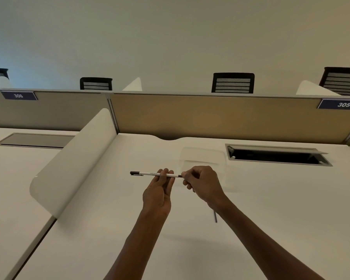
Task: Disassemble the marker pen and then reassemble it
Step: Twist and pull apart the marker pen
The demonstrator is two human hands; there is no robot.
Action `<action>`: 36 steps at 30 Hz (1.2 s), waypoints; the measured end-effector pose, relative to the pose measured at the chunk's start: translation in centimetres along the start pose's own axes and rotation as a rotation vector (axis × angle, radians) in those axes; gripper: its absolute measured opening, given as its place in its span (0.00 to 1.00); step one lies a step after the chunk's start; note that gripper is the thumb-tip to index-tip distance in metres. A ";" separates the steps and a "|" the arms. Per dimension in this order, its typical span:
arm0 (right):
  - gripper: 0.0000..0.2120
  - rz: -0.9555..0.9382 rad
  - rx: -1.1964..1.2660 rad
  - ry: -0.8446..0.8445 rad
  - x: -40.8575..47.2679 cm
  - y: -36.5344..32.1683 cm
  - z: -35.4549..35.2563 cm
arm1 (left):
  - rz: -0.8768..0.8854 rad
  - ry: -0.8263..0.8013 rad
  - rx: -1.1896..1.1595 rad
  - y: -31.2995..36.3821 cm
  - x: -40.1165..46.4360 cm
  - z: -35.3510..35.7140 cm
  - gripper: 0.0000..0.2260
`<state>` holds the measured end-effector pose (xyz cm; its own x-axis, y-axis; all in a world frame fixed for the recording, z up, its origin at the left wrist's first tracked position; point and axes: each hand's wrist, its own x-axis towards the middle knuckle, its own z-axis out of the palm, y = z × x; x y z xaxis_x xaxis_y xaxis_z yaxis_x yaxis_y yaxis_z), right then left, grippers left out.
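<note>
Head view: above the white counter (113, 229), the left hand (159, 194) grips the marker pen (150, 174) by its barrel, level and capped at the left, while the right hand (202, 184) pinches its dark end piece. A thin dark rod (215, 217) — perhaps the refill — lies on the counter, so I judge the pen is part-way disassembled or being reassembled.

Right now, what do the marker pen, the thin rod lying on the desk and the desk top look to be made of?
Marker pen: seemingly plastic, smooth white barrel with printed text, dark cap with clip; both hands hold it. Thin rod: dark grey, slim and straight, possibly the ink core or metal; too small to tell. Desk top: off-white, matte, even, probably laminate.
</note>
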<state>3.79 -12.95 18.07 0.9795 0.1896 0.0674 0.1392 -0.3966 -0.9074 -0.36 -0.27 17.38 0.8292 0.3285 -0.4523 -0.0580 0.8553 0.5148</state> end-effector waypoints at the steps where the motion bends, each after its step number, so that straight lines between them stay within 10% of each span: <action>1: 0.04 -0.028 -0.016 0.004 0.1 0.1 0.0 | -0.002 0.004 -0.009 0.0 0.0 0.0 0.08; 15: 0.16 0.042 -0.008 -0.006 -0.3 0.2 0.1 | -0.041 0.016 -0.028 0.2 -0.2 -0.1 0.08; 25: 0.02 -0.091 -0.027 0.045 -0.5 0.6 -0.1 | -0.040 0.019 -0.018 0.1 0.0 -0.3 0.09; 36: 0.09 -0.096 0.027 0.047 -0.7 0.8 -0.1 | -0.043 0.017 -0.047 0.2 -0.1 -0.3 0.08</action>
<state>3.27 -13.48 17.35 0.9676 0.1832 0.1735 0.2296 -0.3539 -0.9067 -0.67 -0.02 17.27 0.8218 0.2974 -0.4860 -0.0489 0.8866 0.4599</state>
